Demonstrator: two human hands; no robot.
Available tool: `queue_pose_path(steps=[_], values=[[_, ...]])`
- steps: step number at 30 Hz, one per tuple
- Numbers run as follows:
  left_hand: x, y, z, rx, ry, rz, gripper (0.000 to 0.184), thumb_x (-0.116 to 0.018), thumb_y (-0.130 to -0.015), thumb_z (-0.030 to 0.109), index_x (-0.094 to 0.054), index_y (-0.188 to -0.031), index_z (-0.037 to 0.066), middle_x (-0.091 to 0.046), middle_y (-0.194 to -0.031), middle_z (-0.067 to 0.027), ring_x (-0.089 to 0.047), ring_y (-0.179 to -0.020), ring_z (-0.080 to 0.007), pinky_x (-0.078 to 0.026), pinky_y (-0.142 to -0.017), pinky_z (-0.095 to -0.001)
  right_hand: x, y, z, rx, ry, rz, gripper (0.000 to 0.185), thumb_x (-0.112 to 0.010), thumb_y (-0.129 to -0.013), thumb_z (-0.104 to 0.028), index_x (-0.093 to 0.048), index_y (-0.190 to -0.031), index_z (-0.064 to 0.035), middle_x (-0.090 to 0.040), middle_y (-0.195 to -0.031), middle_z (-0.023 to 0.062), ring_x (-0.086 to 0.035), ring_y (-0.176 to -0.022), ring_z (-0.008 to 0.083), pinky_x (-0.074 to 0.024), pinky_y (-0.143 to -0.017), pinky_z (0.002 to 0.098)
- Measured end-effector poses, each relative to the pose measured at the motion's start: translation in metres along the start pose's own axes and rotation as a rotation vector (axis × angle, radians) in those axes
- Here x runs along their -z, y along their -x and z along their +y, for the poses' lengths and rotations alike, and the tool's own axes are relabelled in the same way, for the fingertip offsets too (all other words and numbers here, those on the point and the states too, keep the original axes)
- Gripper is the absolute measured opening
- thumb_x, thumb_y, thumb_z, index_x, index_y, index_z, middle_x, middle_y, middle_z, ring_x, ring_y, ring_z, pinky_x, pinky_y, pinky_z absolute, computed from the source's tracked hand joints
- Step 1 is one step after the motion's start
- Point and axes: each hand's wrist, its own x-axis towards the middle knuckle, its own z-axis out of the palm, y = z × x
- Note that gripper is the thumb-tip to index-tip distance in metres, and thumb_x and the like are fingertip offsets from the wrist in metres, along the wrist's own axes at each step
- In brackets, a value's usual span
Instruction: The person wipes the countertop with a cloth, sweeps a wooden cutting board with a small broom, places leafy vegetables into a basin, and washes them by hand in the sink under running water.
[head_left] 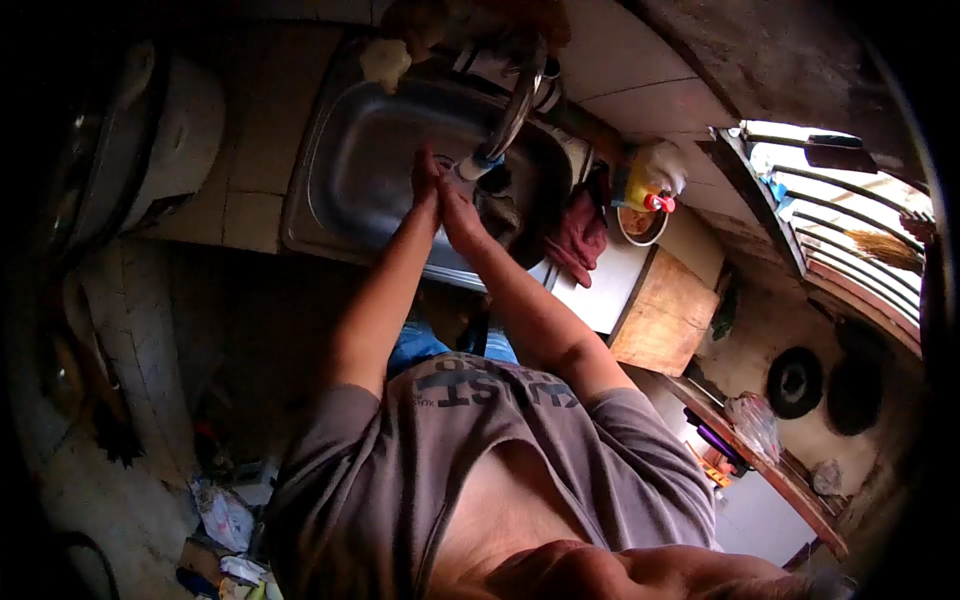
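My left hand and my right hand are held together over a steel sink, palms towards each other and fingers stretched out. Nothing shows between them, though the inner sides are hidden. Just right of the fingers is the spout end of a curved chrome faucet. Whether water is running, I cannot tell. A greyish, crumpled-looking thing lies in the sink to the right of my right hand, too dim to name.
A dark red cloth hangs at the sink's right edge. Beside it are a yellow bottle with a red cap and a bowl with food-like contents. Farther right are a wooden board and a barred window. A large pale vessel stands left.
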Motion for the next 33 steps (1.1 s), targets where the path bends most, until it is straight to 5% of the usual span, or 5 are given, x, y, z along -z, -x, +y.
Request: queue_pose_path(steps=[11, 16, 26, 31, 33], values=[[0.024, -0.044, -0.012, -0.238, -0.443, -0.251, 0.06, -0.037, -0.094, 0.05, -0.045, -0.129, 0.001, -0.051, -0.124, -0.0132, -0.045, -0.116, -0.0238, -0.035, -0.099, -0.0334, -0.018, -0.021, -0.019, -0.03, -0.088, 0.131, 0.059, -0.044, -0.095, -0.048, -0.037, -0.138, -0.0092, -0.044, -0.131, 0.005, -0.043, -0.117, 0.0185, -0.0343, -0.098, 0.0329], [-0.018, -0.005, -0.004, 0.019, 0.44, -0.432, 0.061, -0.041, -0.092, 0.053, -0.042, -0.132, 0.007, -0.049, -0.126, -0.0102, -0.047, -0.112, -0.0234, -0.037, -0.095, -0.0362, 0.015, -0.053, 0.024, -0.183, 0.071, 0.104, 0.061, -0.044, -0.094, -0.049, -0.036, -0.138, -0.0077, -0.04, -0.136, 0.0091, -0.035, -0.126, 0.0205, -0.0266, -0.105, 0.034], [0.032, -0.021, -0.022, 0.075, -0.027, -0.038, 0.045, -0.048, -0.092, 0.044, -0.053, -0.112, 0.005, -0.058, -0.108, -0.0093, -0.056, -0.1, -0.022, -0.044, -0.087, -0.034, -0.004, -0.027, 0.012, -0.195, 0.007, 0.156, 0.048, -0.047, -0.094, -0.037, -0.049, -0.127, -0.0016, -0.051, -0.127, 0.0102, -0.046, -0.118, 0.0195, -0.0315, -0.102, 0.0313], [0.014, -0.005, 0.015, 0.024, 0.031, -0.216, 0.028, -0.055, -0.091, 0.03, -0.06, -0.1, 0.004, -0.064, -0.097, -0.0078, -0.061, -0.092, -0.0181, -0.049, -0.08, -0.0316, 0.012, -0.046, 0.019, -0.224, -1.009, 0.121, 0.026, -0.055, -0.089, -0.033, -0.062, -0.088, -0.0073, -0.063, -0.091, 0.0026, -0.061, -0.087, 0.0178, -0.0478, -0.077, 0.0279], [0.019, -0.007, 0.022, 0.116, 0.079, -0.31, 0.024, -0.056, -0.09, 0.026, -0.06, -0.1, 0.004, -0.065, -0.097, -0.008, -0.062, -0.091, -0.0189, -0.05, -0.079, -0.0317, 0.024, -0.068, 0.074, 0.054, 0.092, 0.209, 0.026, -0.057, -0.088, -0.036, -0.058, -0.081, -0.0108, -0.062, -0.087, 0.0025, -0.061, -0.083, 0.018, -0.049, -0.072, 0.0283]])
